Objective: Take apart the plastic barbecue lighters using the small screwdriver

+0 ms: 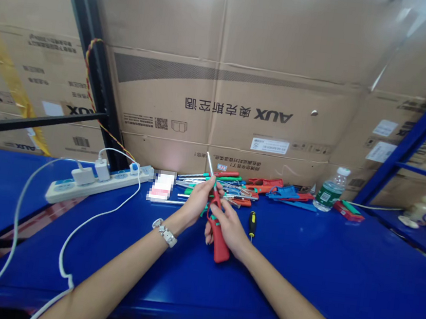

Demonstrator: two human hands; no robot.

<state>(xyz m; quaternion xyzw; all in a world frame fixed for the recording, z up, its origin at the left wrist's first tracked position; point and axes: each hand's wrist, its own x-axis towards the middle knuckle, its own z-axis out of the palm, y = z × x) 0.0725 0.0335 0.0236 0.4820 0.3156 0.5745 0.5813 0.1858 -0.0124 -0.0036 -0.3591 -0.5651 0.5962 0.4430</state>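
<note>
Both hands are on a red long-necked lighter (221, 246) with a metal tube pointing up and away from me. My left hand (197, 199) is closed around its upper part, near the base of the tube. My right hand (230, 226) wraps the red handle, whose lower end sticks out below the fingers. Just beyond my hands lies a pile of lighters and loose parts (234, 178) in red, green, orange and blue. A black and yellow screwdriver (252, 224) lies on the blue tabletop (300, 273), to the right of my right hand.
A white power strip (99, 183) with chargers and trailing white cables stands at the left. Blue plastic parts (290, 194) and a water bottle (330, 190) are at the back right, near a red box (348, 211). Large cardboard boxes (221, 88) wall off the back.
</note>
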